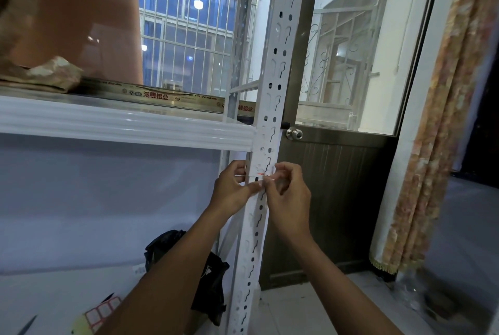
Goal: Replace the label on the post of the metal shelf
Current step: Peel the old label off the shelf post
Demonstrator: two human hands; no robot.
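Left of the post [270, 107]: white shelf board [121, 124] joins it. On that board sit a folded cloth [46, 75] and a metal strip with red print [162, 95]. Lower left of the post are a black bag [209, 283] and a sheet of red-edged labels [104, 310]. Right of the post and behind it: brown door [337, 199] with its knob [294, 134]. Further right is a patterned curtain [432, 145]. My own forearms cross the lower post, and nothing else blocks it.

My left hand [232, 191] wraps the post's left edge, fingers curled round it, thumb laid across the front face. My right hand [290, 194] has thumb and forefinger pinched together at the lower right corner of the label [259, 171], other fingers loosely curled (cannot tell if the corner is lifted off the metal).

The label is white with a thin red line near its bottom, and slot shapes show through it. It sits on the post's front face, just below where the shelf board meets the post and between my two hands.
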